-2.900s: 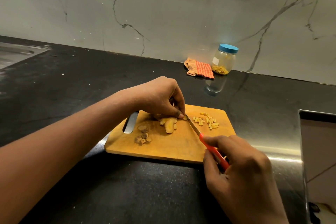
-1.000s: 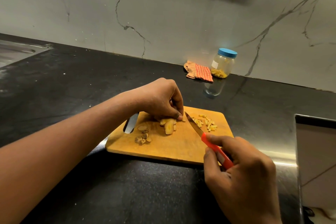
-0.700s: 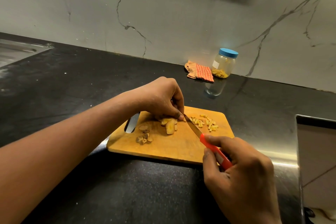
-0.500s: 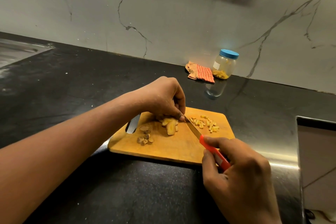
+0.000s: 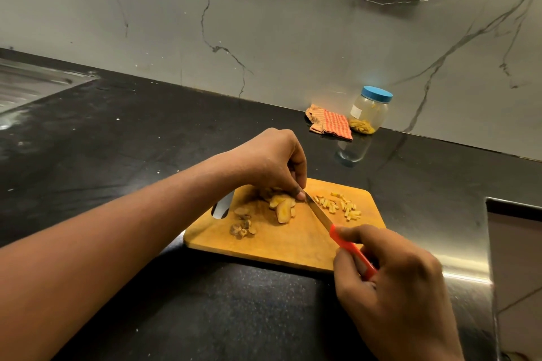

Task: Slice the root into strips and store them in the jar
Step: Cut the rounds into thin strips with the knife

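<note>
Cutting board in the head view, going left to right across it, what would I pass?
Handle slot → peel scraps → root slices → knife → cut strips.

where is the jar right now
In the head view, the blue-lidded jar stands at the back of the black counter against the marble wall, just right of the orange checked cloth and beyond the cutting board.

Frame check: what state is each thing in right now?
Left hand: holds yellow root slices down.
Right hand: grips red-handled knife, blade tip at the slices.
Cut yellow strips: loose on wooden cutting board.
Clear jar with blue lid: closed, upright, partly filled.
Orange checked cloth: crumpled beside jar.
</note>
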The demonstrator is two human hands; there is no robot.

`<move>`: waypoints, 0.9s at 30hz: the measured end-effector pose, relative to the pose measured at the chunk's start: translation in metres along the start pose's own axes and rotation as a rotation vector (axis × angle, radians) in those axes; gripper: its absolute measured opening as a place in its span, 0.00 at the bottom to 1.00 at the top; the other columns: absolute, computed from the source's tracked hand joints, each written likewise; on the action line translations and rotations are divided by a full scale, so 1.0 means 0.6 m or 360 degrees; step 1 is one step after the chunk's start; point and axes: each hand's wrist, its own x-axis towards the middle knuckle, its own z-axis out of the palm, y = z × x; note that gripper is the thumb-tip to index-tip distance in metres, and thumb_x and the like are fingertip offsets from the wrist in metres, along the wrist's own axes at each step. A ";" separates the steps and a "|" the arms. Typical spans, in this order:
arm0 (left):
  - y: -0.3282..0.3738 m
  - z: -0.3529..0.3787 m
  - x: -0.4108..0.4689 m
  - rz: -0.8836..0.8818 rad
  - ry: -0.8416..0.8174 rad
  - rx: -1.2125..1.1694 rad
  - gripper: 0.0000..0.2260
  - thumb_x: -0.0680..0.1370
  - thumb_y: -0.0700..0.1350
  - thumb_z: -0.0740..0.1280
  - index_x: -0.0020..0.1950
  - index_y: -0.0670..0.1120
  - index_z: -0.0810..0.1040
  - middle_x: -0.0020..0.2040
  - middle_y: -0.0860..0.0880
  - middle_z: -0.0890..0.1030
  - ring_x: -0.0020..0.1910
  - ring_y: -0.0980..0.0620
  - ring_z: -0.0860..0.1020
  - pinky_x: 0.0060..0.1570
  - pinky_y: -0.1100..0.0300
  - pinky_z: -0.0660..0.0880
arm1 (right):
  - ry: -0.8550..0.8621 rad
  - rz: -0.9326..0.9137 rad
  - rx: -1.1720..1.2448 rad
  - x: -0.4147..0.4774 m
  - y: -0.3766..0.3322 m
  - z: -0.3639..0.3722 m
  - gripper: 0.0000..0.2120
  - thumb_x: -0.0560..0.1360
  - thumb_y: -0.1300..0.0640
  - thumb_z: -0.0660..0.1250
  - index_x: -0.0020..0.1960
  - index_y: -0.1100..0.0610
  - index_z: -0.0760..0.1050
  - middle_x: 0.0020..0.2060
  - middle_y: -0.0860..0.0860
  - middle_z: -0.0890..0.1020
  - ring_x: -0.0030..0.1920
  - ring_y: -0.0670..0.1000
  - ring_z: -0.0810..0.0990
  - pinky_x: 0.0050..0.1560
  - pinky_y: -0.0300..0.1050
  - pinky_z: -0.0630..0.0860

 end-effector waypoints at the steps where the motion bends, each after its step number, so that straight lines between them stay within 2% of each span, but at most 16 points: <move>1: 0.000 0.000 0.000 0.0003 -0.0001 -0.0005 0.05 0.70 0.46 0.77 0.44 0.49 0.85 0.40 0.55 0.82 0.41 0.58 0.81 0.36 0.72 0.76 | 0.0054 -0.0001 0.0016 -0.004 0.002 -0.004 0.10 0.66 0.58 0.74 0.47 0.49 0.83 0.34 0.44 0.80 0.32 0.45 0.77 0.29 0.43 0.78; 6: -0.003 -0.002 -0.002 0.0026 -0.0057 -0.0012 0.04 0.72 0.45 0.76 0.45 0.51 0.85 0.44 0.57 0.82 0.45 0.58 0.81 0.38 0.71 0.76 | 0.0273 0.0006 0.0132 -0.011 0.002 -0.014 0.09 0.68 0.59 0.73 0.47 0.50 0.83 0.32 0.43 0.79 0.29 0.41 0.76 0.28 0.34 0.74; 9: -0.005 -0.007 -0.003 0.0041 -0.0064 -0.0042 0.04 0.73 0.44 0.75 0.47 0.51 0.85 0.46 0.57 0.82 0.47 0.58 0.80 0.45 0.68 0.78 | 0.0276 0.0014 0.0157 -0.011 0.003 -0.011 0.10 0.67 0.60 0.75 0.47 0.51 0.83 0.32 0.44 0.79 0.30 0.40 0.75 0.29 0.30 0.73; 11: -0.007 -0.010 -0.004 0.0039 -0.0064 -0.0062 0.05 0.74 0.43 0.75 0.48 0.51 0.85 0.47 0.56 0.83 0.48 0.57 0.81 0.49 0.64 0.80 | 0.0268 0.0023 0.0173 -0.009 0.001 -0.011 0.08 0.68 0.56 0.72 0.48 0.51 0.83 0.32 0.44 0.79 0.29 0.40 0.74 0.29 0.27 0.71; 13: -0.006 -0.012 -0.004 0.0043 -0.0069 -0.0068 0.06 0.74 0.42 0.74 0.49 0.51 0.85 0.47 0.55 0.84 0.48 0.57 0.82 0.51 0.62 0.80 | 0.0235 0.0041 0.0177 -0.008 -0.001 -0.011 0.10 0.67 0.53 0.69 0.48 0.50 0.83 0.32 0.43 0.79 0.29 0.39 0.73 0.29 0.25 0.69; 15: -0.006 -0.015 -0.005 0.0054 -0.0050 -0.0060 0.07 0.76 0.40 0.72 0.51 0.50 0.85 0.47 0.56 0.84 0.48 0.58 0.82 0.52 0.63 0.80 | 0.0179 0.0020 0.0143 -0.008 -0.003 -0.009 0.10 0.67 0.55 0.70 0.48 0.50 0.83 0.33 0.42 0.79 0.30 0.38 0.74 0.30 0.24 0.69; 18: -0.008 -0.021 -0.006 0.0051 -0.0004 -0.0043 0.09 0.77 0.37 0.70 0.52 0.49 0.85 0.46 0.56 0.84 0.48 0.60 0.82 0.51 0.65 0.79 | 0.0093 -0.0003 0.0112 -0.008 -0.003 -0.003 0.13 0.66 0.60 0.76 0.49 0.51 0.83 0.36 0.43 0.81 0.33 0.40 0.77 0.31 0.30 0.75; 21: -0.012 -0.032 -0.007 0.0019 -0.0017 -0.0032 0.11 0.78 0.35 0.67 0.53 0.49 0.84 0.47 0.55 0.85 0.48 0.59 0.82 0.49 0.65 0.79 | 0.0097 0.0030 0.0101 -0.009 -0.003 -0.003 0.14 0.64 0.60 0.77 0.48 0.49 0.83 0.35 0.43 0.80 0.32 0.41 0.77 0.31 0.33 0.76; 27: -0.021 -0.052 -0.014 -0.0034 -0.0254 0.0030 0.10 0.77 0.37 0.70 0.55 0.49 0.84 0.49 0.54 0.85 0.50 0.58 0.82 0.54 0.62 0.78 | 0.0195 0.0175 0.0043 -0.010 0.001 -0.006 0.12 0.65 0.59 0.75 0.47 0.48 0.83 0.32 0.44 0.78 0.30 0.43 0.75 0.29 0.38 0.75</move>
